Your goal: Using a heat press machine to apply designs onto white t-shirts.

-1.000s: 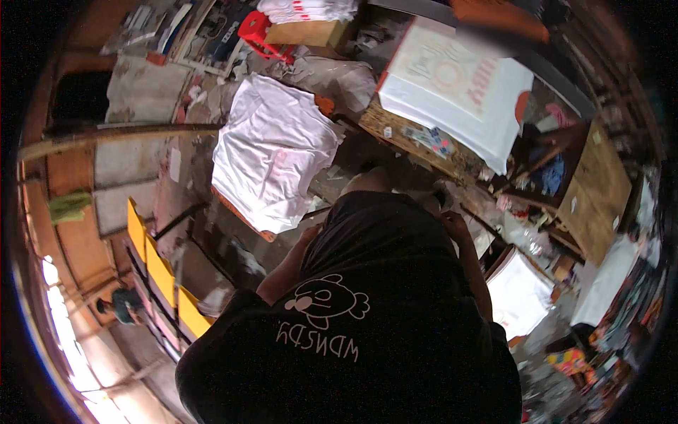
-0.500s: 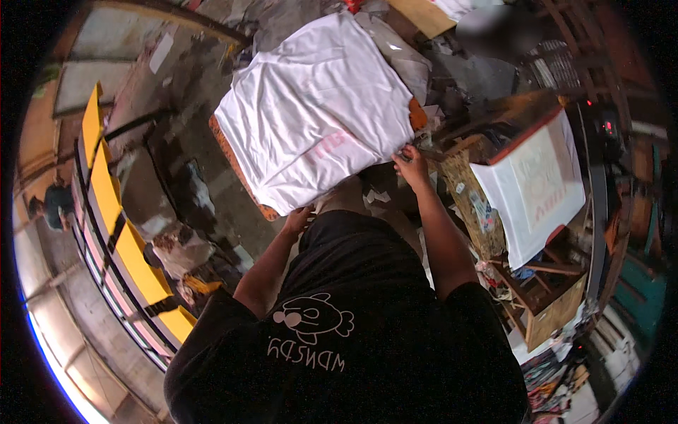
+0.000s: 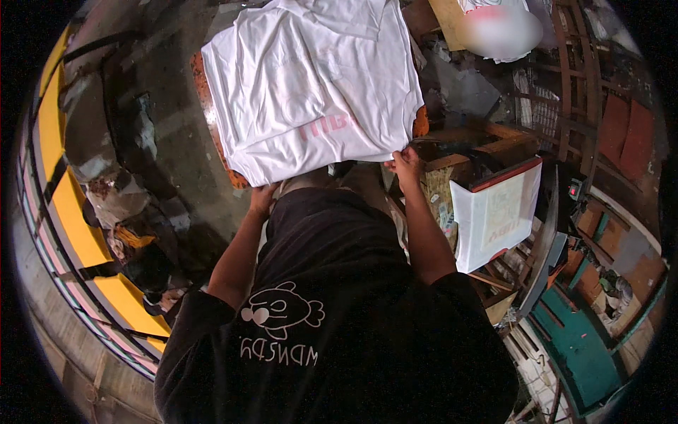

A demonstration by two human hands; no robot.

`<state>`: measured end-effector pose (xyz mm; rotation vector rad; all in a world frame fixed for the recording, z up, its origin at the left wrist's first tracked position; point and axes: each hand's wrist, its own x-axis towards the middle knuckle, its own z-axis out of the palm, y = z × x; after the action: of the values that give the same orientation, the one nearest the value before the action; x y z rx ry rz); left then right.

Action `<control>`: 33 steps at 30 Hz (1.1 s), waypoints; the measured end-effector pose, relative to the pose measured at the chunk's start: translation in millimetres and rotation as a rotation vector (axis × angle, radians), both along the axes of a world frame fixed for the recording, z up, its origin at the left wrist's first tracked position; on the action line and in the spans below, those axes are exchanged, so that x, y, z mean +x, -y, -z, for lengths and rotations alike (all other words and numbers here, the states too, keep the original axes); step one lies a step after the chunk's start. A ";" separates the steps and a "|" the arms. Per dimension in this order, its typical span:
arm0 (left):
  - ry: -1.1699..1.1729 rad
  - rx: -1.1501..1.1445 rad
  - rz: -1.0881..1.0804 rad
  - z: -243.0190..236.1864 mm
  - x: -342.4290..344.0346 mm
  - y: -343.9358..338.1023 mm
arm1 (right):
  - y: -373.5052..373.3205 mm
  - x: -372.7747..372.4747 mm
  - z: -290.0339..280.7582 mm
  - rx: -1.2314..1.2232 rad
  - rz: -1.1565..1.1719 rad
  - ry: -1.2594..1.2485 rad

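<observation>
A white shirt (image 3: pixel 272 106) with a faint red print lies creased over an orange-brown board (image 3: pixel 205 88), whose edges show at its left and right. At the shirt's near right corner, my right hand (image 3: pixel 405 167) pinches the hem between thumb and fingers. My left hand (image 3: pixel 263 198) is closed at the near left part of the hem, its fingertips partly hidden by the cloth. Between the two hands the near edge runs almost straight. Loose folds gather over the middle and far part of the shirt.
On my right, another white printed cloth (image 3: pixel 494 212) is stretched over a red-edged board on a wooden stand (image 3: pixel 452 169). Yellow panels (image 3: pixel 74 219) on a dark frame line the left. A green panel (image 3: pixel 579 346) lies at lower right. Scraps litter the floor.
The view has turned, bringing more of the right side into sight. More folds bunch on the shirt's middle and far part. Both hands remain at the near hem.
</observation>
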<state>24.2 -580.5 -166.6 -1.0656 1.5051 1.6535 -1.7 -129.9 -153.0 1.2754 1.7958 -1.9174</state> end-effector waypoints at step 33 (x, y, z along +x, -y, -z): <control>-0.442 -0.695 0.063 -22.8 18.8 -84.1 | -4.9 -11.5 -140.1 -0.513 -0.070 -0.345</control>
<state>43.0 -496.4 -143.8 -0.9986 2.4913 1.3984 -13.2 -125.1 -13.0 0.7349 1.3080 -2.4512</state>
